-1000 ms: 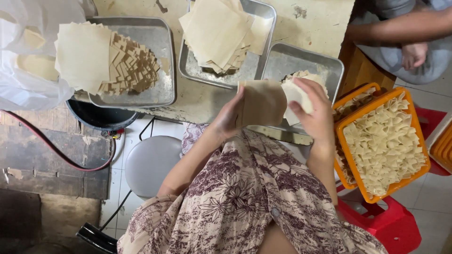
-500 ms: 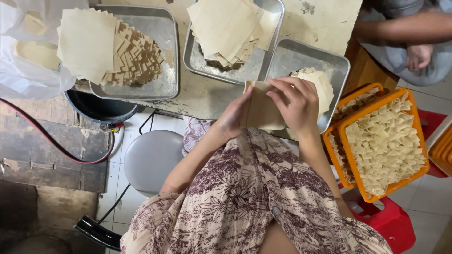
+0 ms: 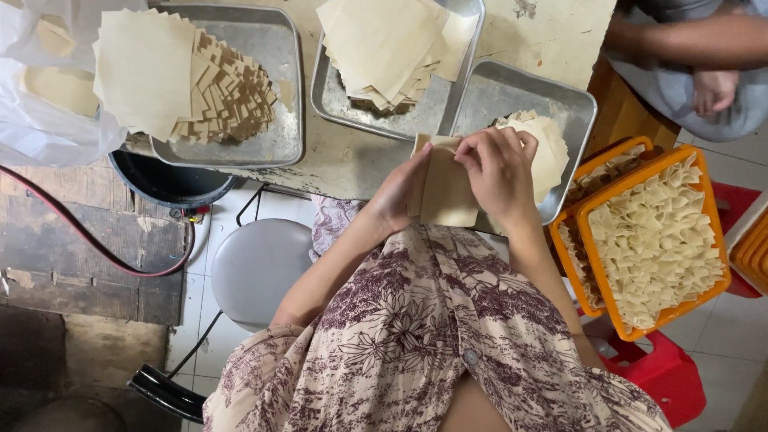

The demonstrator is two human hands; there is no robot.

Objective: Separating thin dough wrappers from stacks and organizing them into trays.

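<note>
A pale tan, thin square wrapper sheet [image 3: 445,188] is held upright between both hands, its top edge folded over at the fingertips. It sits at the counter's near edge, just beside a small stack of the same sheets [image 3: 550,148] in a metal tray [image 3: 512,92].

Dull metal trays [image 3: 284,96], matt dough sheets [image 3: 144,68], glossy orange plastic basket [image 3: 596,264]

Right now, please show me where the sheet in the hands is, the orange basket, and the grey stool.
folded sheet [image 3: 446,192], head view, on its flat middle below the fingers.
orange basket [image 3: 594,264], head view, on its left rim.
grey stool [image 3: 258,268], head view, on the seat's middle.
</note>
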